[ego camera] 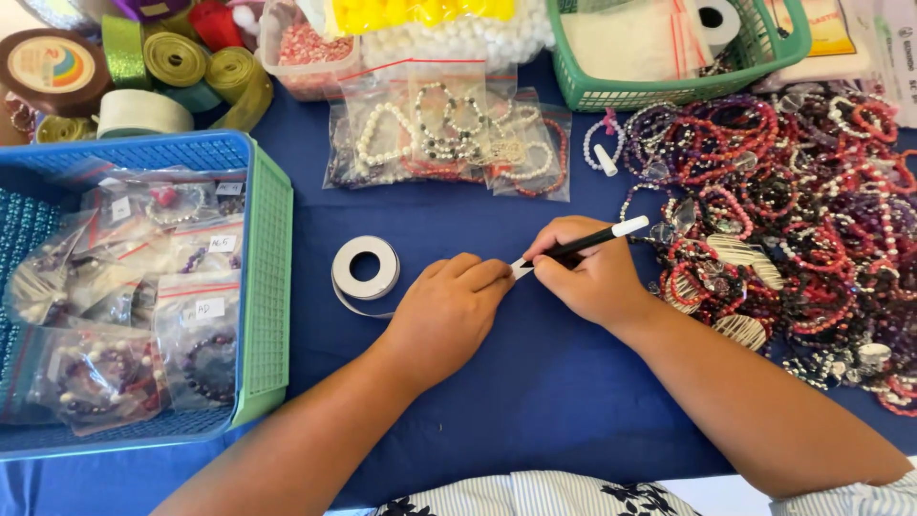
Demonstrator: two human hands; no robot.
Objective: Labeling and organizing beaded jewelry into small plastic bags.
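The right hand (594,279) is closed around a slim black pen with a white cap end (585,244), which lies slanted with its tip down at a small white strip of tape (521,268) on the blue tablecloth (535,382). The left hand (451,308), fingers curled and knuckles up, pins that strip at its fingertips, just right of a white tape roll (365,268). Both forearms reach in from below, meeting mid-table between the blue basket (258,287) and the heap of beaded bracelets (783,220).
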